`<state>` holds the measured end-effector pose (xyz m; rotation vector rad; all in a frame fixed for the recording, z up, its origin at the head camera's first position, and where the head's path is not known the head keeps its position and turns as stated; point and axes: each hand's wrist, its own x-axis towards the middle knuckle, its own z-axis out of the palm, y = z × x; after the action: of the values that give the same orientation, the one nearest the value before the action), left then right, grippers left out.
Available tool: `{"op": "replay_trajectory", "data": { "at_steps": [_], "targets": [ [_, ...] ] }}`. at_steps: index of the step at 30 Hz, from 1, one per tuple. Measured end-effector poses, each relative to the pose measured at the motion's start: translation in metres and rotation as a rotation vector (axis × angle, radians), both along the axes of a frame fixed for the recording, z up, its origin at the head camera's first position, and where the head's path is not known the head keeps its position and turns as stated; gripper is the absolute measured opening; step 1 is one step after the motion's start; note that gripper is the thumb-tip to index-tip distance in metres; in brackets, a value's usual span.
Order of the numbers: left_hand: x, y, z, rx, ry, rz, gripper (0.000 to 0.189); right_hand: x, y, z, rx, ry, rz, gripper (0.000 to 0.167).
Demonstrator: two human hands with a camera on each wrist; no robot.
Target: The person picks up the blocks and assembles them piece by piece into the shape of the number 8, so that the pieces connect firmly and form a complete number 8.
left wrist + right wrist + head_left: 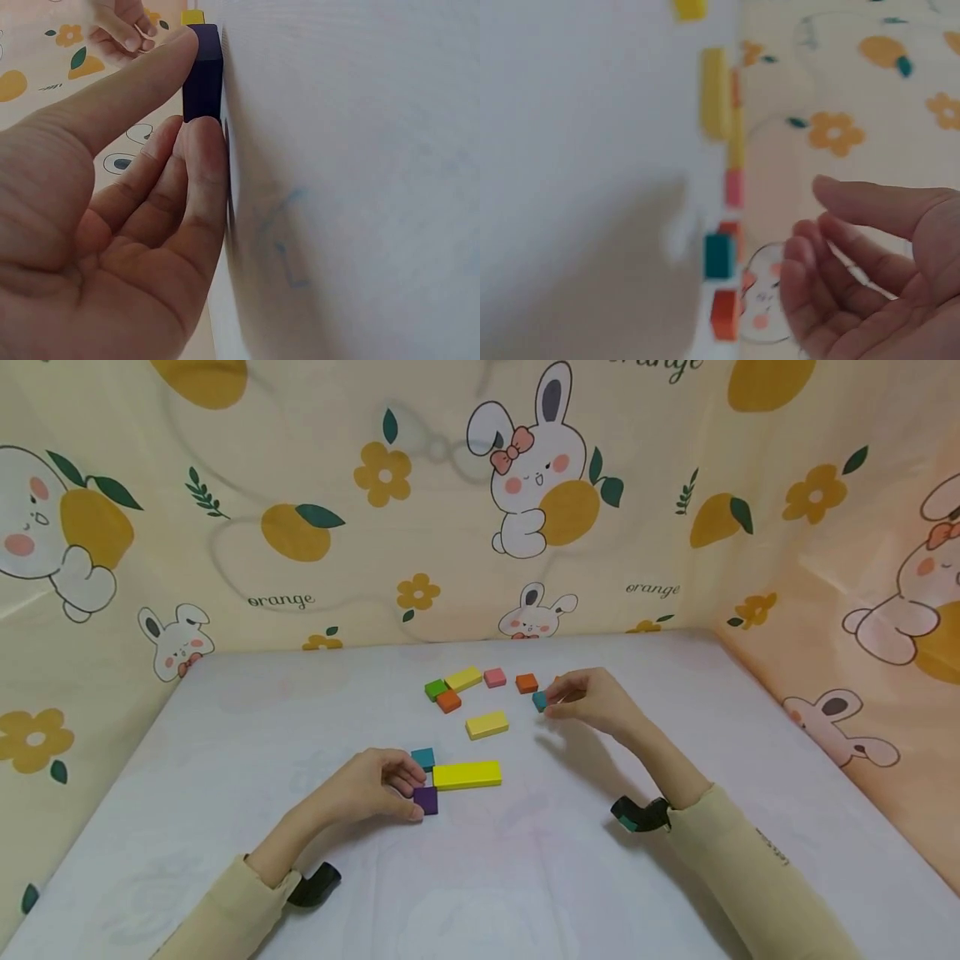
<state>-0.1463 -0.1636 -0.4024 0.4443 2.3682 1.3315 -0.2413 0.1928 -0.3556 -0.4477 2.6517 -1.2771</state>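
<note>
My left hand [378, 789] pinches a purple block [426, 801] between thumb and index finger, low at the white tabletop. In the left wrist view the thumb lies on one end of that purple block [202, 75] and the index fingertip on the other. Just beyond it are a teal block [423, 759] and a long bright yellow block [467, 775], close together. My right hand [592, 697] hovers at the back right with thumb and fingers apart, overlapping a second teal block [540, 701]. In the right wrist view this teal block [719, 256] stands away from the fingers.
A pale yellow block [487, 725] lies mid-table. Behind it are a green block [436, 690], an orange block [448, 701], another yellow block [463, 678], a pink block [495, 677] and a red-orange block [527, 683]. A printed cloth [450, 527] hangs behind the table.
</note>
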Motion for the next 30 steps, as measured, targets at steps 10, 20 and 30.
{"op": "replay_trajectory", "data": {
  "at_steps": [10,20,30],
  "targets": [
    [0.0,-0.001,-0.002,-0.015,-0.015,0.023,0.043,-0.049,0.02,-0.011,0.017,0.013,0.087,0.039],
    [-0.003,0.002,-0.001,-0.017,-0.009,0.013,0.042,-0.065,0.023,-0.022,0.054,-0.027,0.108,0.036],
    [-0.002,0.001,-0.001,-0.02,-0.015,0.009,0.043,-0.065,0.021,-0.026,0.122,-0.024,0.083,0.04]
  ]
}}
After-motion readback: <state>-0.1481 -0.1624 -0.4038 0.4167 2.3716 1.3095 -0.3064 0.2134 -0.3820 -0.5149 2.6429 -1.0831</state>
